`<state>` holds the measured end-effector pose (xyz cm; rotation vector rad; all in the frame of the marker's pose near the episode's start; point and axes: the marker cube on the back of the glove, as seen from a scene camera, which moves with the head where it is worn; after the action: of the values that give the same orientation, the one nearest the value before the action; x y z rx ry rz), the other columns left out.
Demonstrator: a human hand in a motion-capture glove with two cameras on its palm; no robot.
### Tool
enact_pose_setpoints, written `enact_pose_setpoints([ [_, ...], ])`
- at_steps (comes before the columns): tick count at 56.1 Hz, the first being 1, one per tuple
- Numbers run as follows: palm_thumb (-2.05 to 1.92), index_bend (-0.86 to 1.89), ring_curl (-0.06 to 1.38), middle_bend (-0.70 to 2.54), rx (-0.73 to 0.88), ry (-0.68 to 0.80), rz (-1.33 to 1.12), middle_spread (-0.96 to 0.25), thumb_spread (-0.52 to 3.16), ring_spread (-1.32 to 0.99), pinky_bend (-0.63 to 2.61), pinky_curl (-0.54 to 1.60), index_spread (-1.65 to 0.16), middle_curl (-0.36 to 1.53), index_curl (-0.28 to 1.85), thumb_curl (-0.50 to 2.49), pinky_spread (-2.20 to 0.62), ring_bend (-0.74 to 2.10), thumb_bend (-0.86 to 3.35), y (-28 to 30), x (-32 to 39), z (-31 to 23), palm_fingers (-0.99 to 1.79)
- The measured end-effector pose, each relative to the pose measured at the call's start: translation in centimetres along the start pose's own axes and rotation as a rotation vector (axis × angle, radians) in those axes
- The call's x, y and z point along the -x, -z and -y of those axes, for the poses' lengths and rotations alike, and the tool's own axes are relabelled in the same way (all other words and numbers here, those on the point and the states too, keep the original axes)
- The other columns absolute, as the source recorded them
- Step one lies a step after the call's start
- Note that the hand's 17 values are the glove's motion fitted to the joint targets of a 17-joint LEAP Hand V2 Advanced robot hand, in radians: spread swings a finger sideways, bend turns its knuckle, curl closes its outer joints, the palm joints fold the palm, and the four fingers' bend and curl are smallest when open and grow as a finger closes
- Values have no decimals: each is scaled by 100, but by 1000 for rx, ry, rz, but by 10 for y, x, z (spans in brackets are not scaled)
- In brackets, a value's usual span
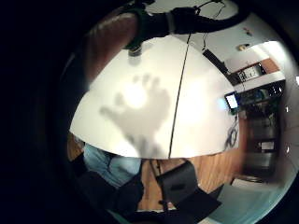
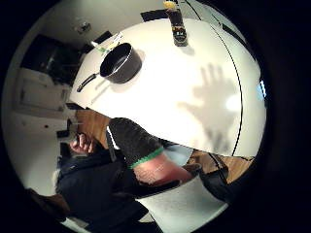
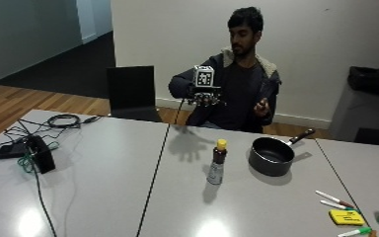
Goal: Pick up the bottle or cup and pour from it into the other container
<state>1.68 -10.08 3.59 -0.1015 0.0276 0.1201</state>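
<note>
A dark bottle (image 3: 216, 163) with a yellow cap stands upright near the middle of the white table (image 3: 97, 197). Just to its right sits a black saucepan (image 3: 271, 157), its handle pointing toward the person. My gloved right hand (image 3: 206, 98) hovers palm down above the table's far edge, well behind the bottle and holding nothing. Its spread-finger shadow falls on the table (image 1: 201, 102). The thumb side palm view shows the bottle (image 2: 177, 26) and the saucepan (image 2: 120, 63) some way from the hand (image 2: 133, 141). Gloved fingers (image 1: 154, 23) show at the other palm view's edge.
A black box (image 3: 38, 153) with tangled cables lies at the table's left. Markers and a yellow eraser (image 3: 344, 217) lie at the front right corner. A black chair (image 3: 133, 94) stands behind the table. The person's bare left hand (image 3: 262, 104) is held at the chest.
</note>
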Motion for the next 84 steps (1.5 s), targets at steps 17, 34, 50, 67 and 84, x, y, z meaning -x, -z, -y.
enact_pose_setpoints([
  [17,17,13,19,20,16,-87,17,8,93,21,67,37,-35,31,23,31,35,17,-3,-18,-15,65,17],
  [34,20,12,19,20,-105,-174,137,13,89,22,75,38,-32,32,22,33,35,19,-3,-47,-42,157,8],
  [50,24,13,20,19,-24,-196,551,16,84,23,80,38,-29,32,21,35,36,19,-3,-101,-50,201,4],
  [67,40,11,22,20,-112,-261,992,18,80,26,85,37,-25,33,20,37,37,22,-2,-151,-45,269,11],
  [84,55,12,29,26,-251,-159,1318,10,78,20,68,32,-24,34,20,39,35,46,-2,-166,-26,305,45],
])
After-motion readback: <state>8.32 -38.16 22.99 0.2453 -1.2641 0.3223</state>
